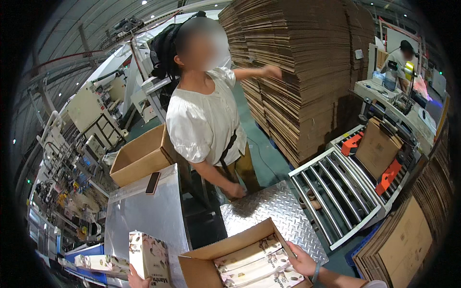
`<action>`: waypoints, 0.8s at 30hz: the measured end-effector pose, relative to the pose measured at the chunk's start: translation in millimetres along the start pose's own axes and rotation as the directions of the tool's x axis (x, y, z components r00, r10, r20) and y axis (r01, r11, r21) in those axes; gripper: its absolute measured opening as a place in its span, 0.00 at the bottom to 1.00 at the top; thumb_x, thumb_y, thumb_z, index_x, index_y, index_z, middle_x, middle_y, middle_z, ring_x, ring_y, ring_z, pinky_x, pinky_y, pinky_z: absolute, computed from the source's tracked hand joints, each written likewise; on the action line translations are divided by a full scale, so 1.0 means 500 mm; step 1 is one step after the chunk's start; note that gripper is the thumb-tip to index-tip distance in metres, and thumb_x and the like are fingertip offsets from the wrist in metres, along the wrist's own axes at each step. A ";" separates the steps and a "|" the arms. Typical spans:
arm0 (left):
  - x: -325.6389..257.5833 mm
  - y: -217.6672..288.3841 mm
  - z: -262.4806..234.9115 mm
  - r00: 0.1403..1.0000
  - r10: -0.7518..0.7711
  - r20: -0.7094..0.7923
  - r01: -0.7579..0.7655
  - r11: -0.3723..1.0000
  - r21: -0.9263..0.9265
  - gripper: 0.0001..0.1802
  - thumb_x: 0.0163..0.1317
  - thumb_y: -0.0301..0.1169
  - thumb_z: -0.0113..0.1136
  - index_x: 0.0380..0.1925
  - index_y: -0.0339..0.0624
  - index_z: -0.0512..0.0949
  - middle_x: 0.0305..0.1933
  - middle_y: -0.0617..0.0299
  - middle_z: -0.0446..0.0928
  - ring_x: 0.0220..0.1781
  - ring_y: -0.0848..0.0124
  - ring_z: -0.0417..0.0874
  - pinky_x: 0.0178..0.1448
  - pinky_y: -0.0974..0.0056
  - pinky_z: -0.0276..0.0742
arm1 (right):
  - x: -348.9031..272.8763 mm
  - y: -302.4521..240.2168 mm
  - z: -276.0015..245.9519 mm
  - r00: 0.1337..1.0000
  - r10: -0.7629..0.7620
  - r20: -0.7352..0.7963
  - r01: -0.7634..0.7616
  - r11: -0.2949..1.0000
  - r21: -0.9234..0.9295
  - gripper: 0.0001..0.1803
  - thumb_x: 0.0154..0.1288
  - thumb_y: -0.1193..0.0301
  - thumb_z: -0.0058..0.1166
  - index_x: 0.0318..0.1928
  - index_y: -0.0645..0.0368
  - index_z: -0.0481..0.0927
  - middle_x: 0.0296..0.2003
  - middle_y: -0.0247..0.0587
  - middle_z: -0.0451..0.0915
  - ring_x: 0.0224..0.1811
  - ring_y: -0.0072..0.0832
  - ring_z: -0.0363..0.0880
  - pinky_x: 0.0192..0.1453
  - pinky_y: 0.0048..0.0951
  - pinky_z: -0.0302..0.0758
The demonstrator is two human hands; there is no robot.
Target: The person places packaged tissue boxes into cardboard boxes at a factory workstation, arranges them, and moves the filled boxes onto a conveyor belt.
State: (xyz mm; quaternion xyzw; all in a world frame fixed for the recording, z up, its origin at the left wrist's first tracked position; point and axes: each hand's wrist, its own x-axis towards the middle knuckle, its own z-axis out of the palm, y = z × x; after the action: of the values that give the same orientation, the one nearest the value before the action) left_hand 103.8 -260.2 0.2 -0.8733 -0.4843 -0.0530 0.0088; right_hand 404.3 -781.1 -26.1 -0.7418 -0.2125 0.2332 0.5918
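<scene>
With left grip [138,278], clasps a floral pack [150,253] at lower left of the frame; with right grip [302,261], pinches the rim of an open carton [230,244], lower centre

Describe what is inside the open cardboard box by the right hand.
Floral-patterned packs lie side by side inside the cardboard box. Whatever lies beneath that visible layer is covered and cannot be seen.

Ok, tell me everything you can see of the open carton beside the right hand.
The open carton is brown and boxy, with walls that look like cardboard. Pale, floral-printed packs lie side by side inside. The right hand touches its right rim. It sits angled, its far corner overlapping the textured metal plate in view. The picture's lower edge crops it.
</scene>
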 end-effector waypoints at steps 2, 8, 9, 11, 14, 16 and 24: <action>-0.007 0.040 -0.042 0.996 -0.035 0.081 0.041 0.997 -0.069 0.56 0.38 0.51 0.71 0.65 0.38 0.55 0.55 0.34 0.68 0.57 0.41 0.68 0.59 0.50 0.65 | 0.003 0.001 0.000 1.000 -0.025 -0.014 0.025 1.000 -0.010 0.32 0.62 0.76 0.44 0.66 0.68 0.52 0.61 0.58 0.60 0.65 0.42 0.58 0.67 0.30 0.55; -0.075 0.152 -0.171 0.960 0.218 -0.175 -0.136 0.912 0.388 0.53 0.37 0.46 0.74 0.64 0.45 0.59 0.56 0.34 0.65 0.57 0.43 0.67 0.61 0.47 0.60 | 0.003 0.030 0.003 1.000 -0.022 -0.003 0.022 0.999 -0.038 0.32 0.62 0.75 0.44 0.66 0.69 0.53 0.61 0.57 0.61 0.65 0.40 0.59 0.67 0.30 0.56; -0.099 0.195 -0.245 0.964 0.207 -0.170 -0.154 0.948 0.279 0.52 0.37 0.42 0.74 0.64 0.45 0.59 0.56 0.33 0.63 0.57 0.41 0.65 0.61 0.46 0.59 | 0.004 0.026 0.007 1.000 -0.025 0.003 0.025 0.999 -0.034 0.32 0.62 0.75 0.45 0.66 0.68 0.53 0.61 0.57 0.60 0.65 0.39 0.59 0.67 0.30 0.56; -0.122 0.249 -0.319 0.935 0.274 -0.226 -0.246 0.959 0.143 0.50 0.37 0.35 0.72 0.64 0.44 0.59 0.57 0.30 0.61 0.58 0.37 0.63 0.62 0.45 0.57 | 0.004 0.015 0.009 1.000 -0.015 0.010 0.015 0.999 -0.041 0.32 0.62 0.75 0.45 0.66 0.68 0.53 0.61 0.57 0.60 0.65 0.39 0.58 0.67 0.30 0.55; -0.128 0.276 -0.320 0.757 0.523 -0.392 -0.563 0.826 0.016 0.51 0.36 0.31 0.70 0.65 0.41 0.56 0.59 0.28 0.58 0.63 0.34 0.56 0.66 0.44 0.53 | 0.002 0.009 -0.006 1.000 0.018 -0.010 -0.018 1.000 -0.006 0.32 0.62 0.75 0.46 0.66 0.68 0.53 0.63 0.57 0.59 0.67 0.39 0.57 0.68 0.30 0.54; -0.142 0.277 -0.279 0.578 0.672 -0.463 -0.770 0.637 -0.037 0.48 0.42 0.30 0.68 0.65 0.41 0.55 0.62 0.34 0.58 0.65 0.41 0.59 0.66 0.44 0.55 | -0.004 0.011 -0.017 0.999 0.025 0.027 -0.022 0.995 -0.098 0.32 0.62 0.78 0.43 0.66 0.69 0.52 0.64 0.54 0.56 0.68 0.37 0.54 0.68 0.29 0.53; -0.218 0.505 -0.118 0.453 0.879 0.149 -0.807 0.475 -0.351 0.36 0.39 0.28 0.64 0.56 0.49 0.69 0.57 0.35 0.61 0.58 0.38 0.62 0.62 0.45 0.57 | 0.013 0.061 -0.033 0.999 -0.033 -0.026 0.038 0.983 0.180 0.30 0.61 0.79 0.43 0.65 0.67 0.55 0.60 0.56 0.61 0.64 0.39 0.60 0.66 0.29 0.57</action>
State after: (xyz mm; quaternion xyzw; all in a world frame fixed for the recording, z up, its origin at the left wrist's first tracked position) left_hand 255.5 -490.1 57.2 -0.9884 0.0317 0.0402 -0.1429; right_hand 420.6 -796.3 -53.1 -0.6840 -0.1968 0.2322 0.6630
